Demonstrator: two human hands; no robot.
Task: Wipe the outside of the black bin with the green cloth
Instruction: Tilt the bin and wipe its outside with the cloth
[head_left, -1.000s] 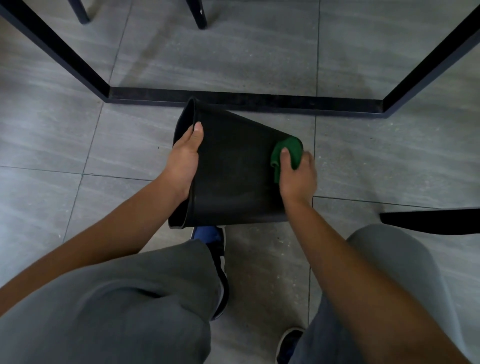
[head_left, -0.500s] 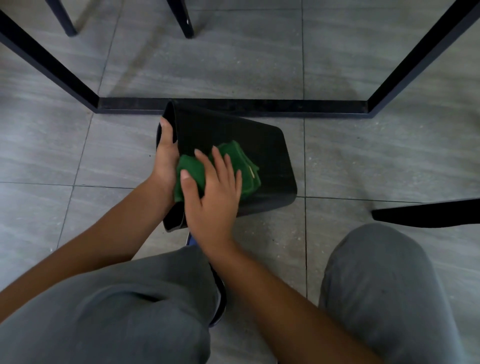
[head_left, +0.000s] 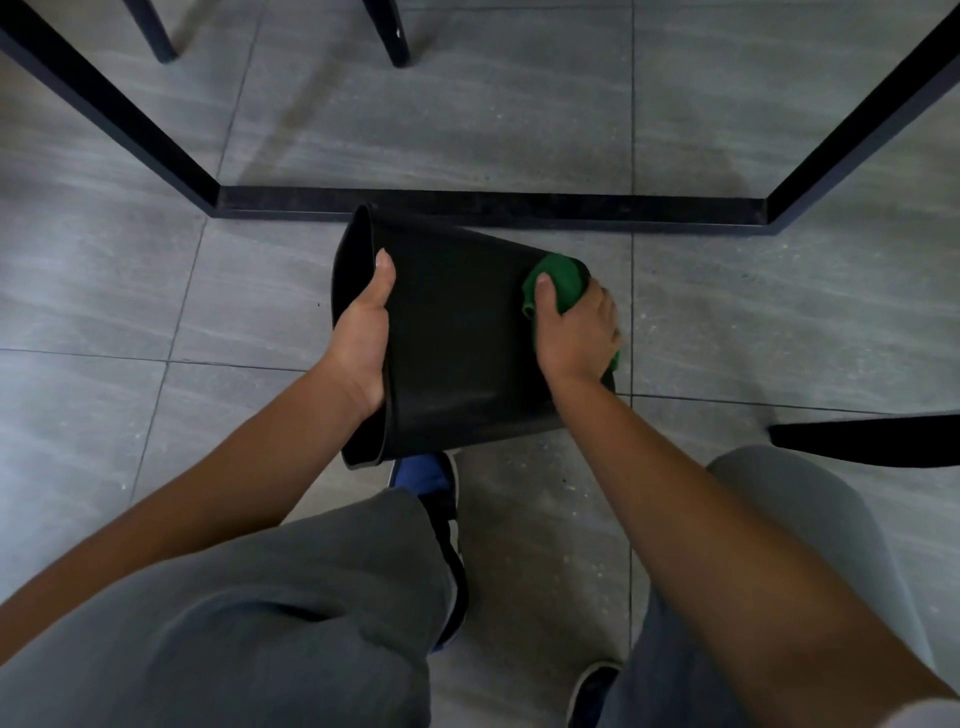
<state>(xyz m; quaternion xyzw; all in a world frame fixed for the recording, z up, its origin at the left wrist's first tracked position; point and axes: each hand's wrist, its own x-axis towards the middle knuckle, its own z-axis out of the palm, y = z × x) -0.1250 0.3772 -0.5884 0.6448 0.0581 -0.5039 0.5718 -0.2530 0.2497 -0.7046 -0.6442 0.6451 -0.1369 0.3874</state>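
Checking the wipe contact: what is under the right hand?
The bunched green cloth lies under the right hand, pressed on the black bin near its base end. The hand covers most of the cloth and the bin surface beneath.

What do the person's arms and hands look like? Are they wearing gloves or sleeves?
No gloves and no sleeves show. The left hand and right hand are bare, with short plain nails and no rings, watch or bracelets visible. Both forearms are uncovered up to the picture's edge. Lower down, the person wears loose grey trousers.
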